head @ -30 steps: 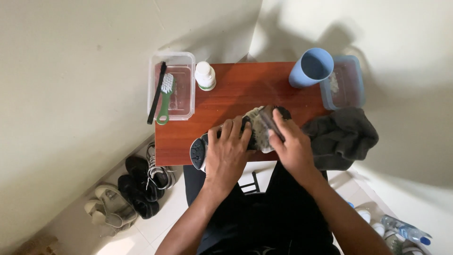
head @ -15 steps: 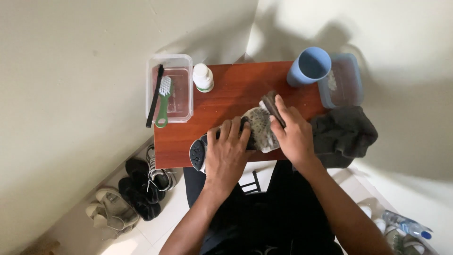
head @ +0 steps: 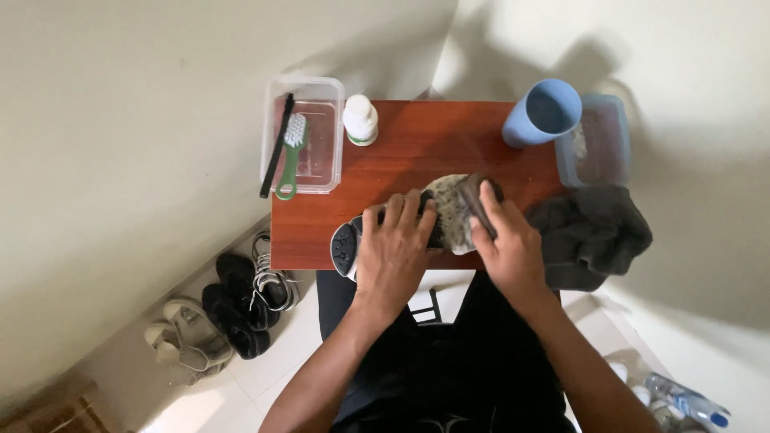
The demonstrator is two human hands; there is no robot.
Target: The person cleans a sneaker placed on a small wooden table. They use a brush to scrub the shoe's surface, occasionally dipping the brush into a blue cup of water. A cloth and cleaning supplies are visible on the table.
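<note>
A dark shoe (head: 346, 244) lies on its side at the front edge of a small red-brown wooden table (head: 417, 144), its upper covered in pale foam (head: 451, 210). My left hand (head: 395, 244) presses down on the shoe's middle and holds it still. My right hand (head: 507, 244) grips a dark brush (head: 473, 196) whose head rests on the foamy toe end of the shoe.
A clear plastic tub (head: 303, 132) with a green brush (head: 293, 156) and a thin black brush (head: 277, 144) across it stands at the table's left. A white bottle (head: 360, 119), a blue cup (head: 542, 112), a second tub (head: 597, 140) and a dark cloth (head: 589, 232) lie nearby. Several shoes (head: 241, 301) sit on the floor.
My right hand has moved the brush back and forth over the shoe's foamy end. My left hand has kept its hold on the shoe.
</note>
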